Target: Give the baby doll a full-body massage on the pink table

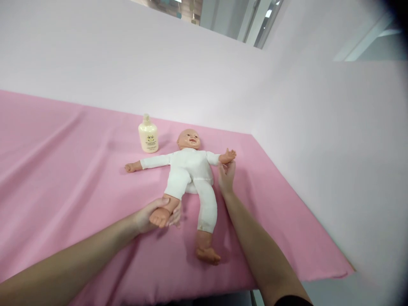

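Out on the left, the left hand [153,216] cups the doll's [188,170] bare foot [160,217], fingers wrapped under the heel, lifting that leg a little off the pink cloth [63,170] that covers the table. The doll lies on its back between the two hands, arms spread, in a white suit. Beyond the left hand, well clear of it, a cream lotion bottle [148,137] stands upright near the doll's head. The risk as I judge it: a pull on that foot could drag the whole soft body along the cloth and bunch the fabric. Over to the right, the right hand [227,176] is open, fingertips touching the doll's small hand [228,156], gripping nothing. With that side unpinned, the doll may twist, and its other leg [207,221] points toward the table's near edge.
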### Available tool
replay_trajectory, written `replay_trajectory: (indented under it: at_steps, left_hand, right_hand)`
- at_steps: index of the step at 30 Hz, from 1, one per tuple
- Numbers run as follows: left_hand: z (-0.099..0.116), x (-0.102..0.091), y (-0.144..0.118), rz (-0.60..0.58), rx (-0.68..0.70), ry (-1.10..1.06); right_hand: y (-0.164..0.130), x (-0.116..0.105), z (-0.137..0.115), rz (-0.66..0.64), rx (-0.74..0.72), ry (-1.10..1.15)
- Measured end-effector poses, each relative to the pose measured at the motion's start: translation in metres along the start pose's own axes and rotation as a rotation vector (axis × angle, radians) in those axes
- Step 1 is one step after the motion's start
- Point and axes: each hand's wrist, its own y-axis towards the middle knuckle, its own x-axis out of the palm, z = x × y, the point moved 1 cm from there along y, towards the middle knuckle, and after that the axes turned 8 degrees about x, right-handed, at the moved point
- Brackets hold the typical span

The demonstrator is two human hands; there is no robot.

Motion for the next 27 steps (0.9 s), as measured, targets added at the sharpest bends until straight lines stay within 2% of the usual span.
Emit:
replay_trajectory:
  at_steps: [6,11,15,18,20,24,27]
  left_hand:
    - [0.004,0.002,0.006,0.136,0.106,-0.002]
    - [0.003,0.007,0.006,0.177,0.115,-0.006]
    - [0.003,0.006,0.007,0.163,0.119,-0.005]
    - [0.0,0.004,0.008,0.131,0.1,0.002]
    - [-0.002,0.003,0.007,0.039,0.053,0.014]
    - [-0.005,0.009,0.0,-0.192,-0.072,0.054]
    - [-0.002,0.016,-0.006,-0.292,-0.113,0.08]
  right_hand:
    - [-0.014,0.008,-0.016,-0.33,-0.496,-0.409]
    - [-0.013,0.007,-0.019,-0.407,-0.588,-0.532]
    - [-0.014,0.008,-0.018,-0.44,-0.628,-0.534]
    - [-0.015,0.008,-0.018,-0.393,-0.582,-0.487]
    - [-0.014,0.007,-0.017,-0.328,-0.491,-0.434]
    - [-0.006,0.002,-0.008,-0.161,-0.19,-0.215]
    - [0.005,-0.004,0.002,-0.046,0.017,-0.006]
